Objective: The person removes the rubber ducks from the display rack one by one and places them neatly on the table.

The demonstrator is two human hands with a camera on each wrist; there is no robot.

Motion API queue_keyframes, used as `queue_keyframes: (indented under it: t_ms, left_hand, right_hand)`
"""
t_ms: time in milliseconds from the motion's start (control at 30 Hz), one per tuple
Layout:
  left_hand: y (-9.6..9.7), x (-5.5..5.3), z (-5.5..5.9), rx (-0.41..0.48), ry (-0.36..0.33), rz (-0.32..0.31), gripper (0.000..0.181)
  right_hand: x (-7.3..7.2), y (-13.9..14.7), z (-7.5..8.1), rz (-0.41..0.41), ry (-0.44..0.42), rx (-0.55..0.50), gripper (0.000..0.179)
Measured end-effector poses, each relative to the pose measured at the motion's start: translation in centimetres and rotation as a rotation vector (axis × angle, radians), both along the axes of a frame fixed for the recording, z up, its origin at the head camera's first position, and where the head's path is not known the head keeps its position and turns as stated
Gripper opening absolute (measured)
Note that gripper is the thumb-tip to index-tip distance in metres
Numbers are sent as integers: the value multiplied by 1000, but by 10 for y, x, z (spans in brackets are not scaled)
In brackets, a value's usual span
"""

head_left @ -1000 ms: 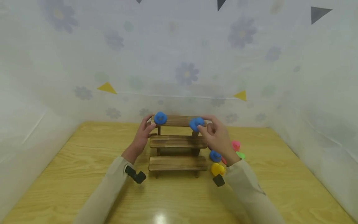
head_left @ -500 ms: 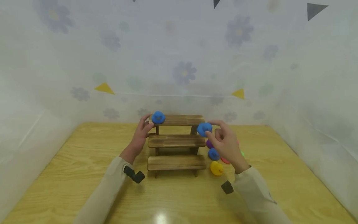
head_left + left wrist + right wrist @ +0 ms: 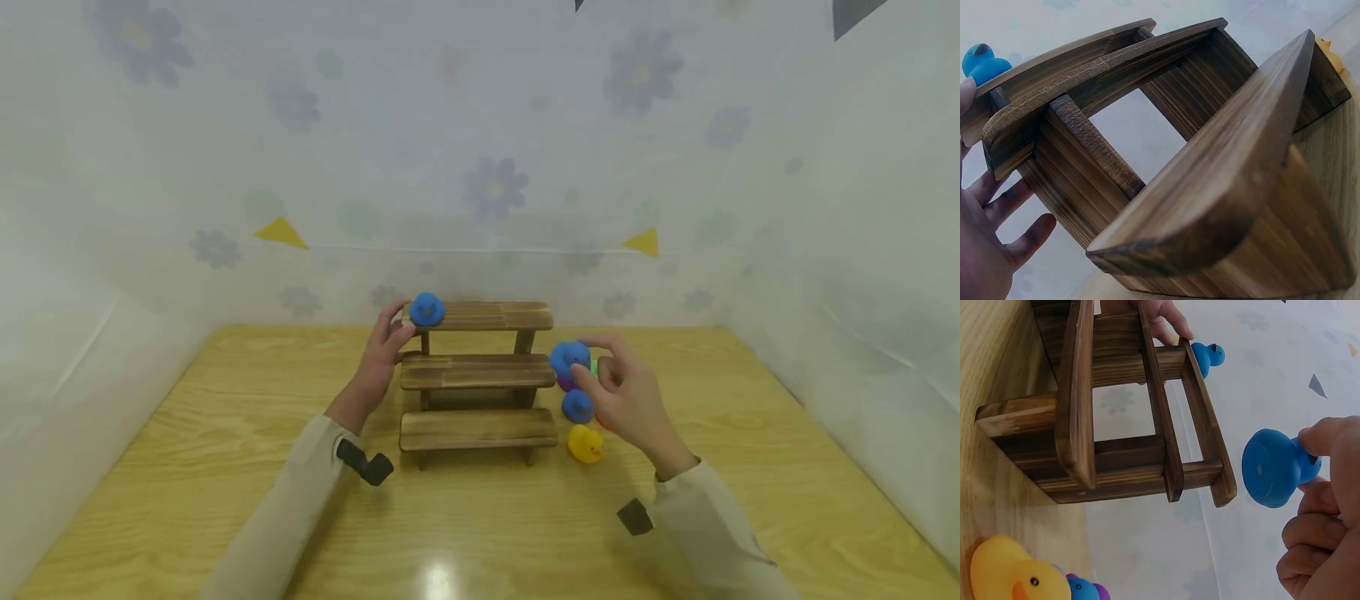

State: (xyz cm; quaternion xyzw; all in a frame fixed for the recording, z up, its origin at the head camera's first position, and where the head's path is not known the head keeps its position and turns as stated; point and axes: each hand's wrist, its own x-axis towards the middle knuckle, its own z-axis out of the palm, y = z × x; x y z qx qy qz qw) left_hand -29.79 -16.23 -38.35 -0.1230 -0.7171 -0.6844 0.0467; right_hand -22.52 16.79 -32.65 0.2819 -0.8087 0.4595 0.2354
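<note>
A three-tier wooden stand (image 3: 477,428) stands on the table, its steps rising toward the back. My left hand (image 3: 377,357) holds the left end of its top step, thumb at the front edge and other fingers spread behind and below. Beside that thumb a blue rubber duck (image 3: 427,309) sits on the top step. Right of the stand, my right hand (image 3: 636,406) pinches a second blue rubber duck (image 3: 1267,469) by its head between thumb and index finger. That duck is raised and tilted, its round flat base turned toward the stand in the right wrist view.
On the table right of the stand sit a yellow rubber duck (image 3: 584,444) and another blue duck (image 3: 577,406). Purple, green and red bits show around my right hand, which partly hides them. A flowered white sheet (image 3: 495,225) hangs behind the table (image 3: 315,517).
My right hand has carried its blue duck from over the right end of the top step rightward and down, off the stand. My left hand stays at the left end.
</note>
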Motion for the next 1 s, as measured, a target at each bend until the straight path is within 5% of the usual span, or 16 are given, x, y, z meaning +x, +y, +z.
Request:
queue_keyframes:
  t_ms: [100,567,1000]
  left_hand:
    - [1,0,1,-4,3,-3,56]
    - [1,0,0,-9,-2,-10,56]
    - [1,0,1,1,1,1,57]
  right_hand:
    - [-6,9,-10,-27,2,1,33]
    - [10,23,-12,-51,-30,31,31]
    - [-4,54,-50,-89,-64,95,37]
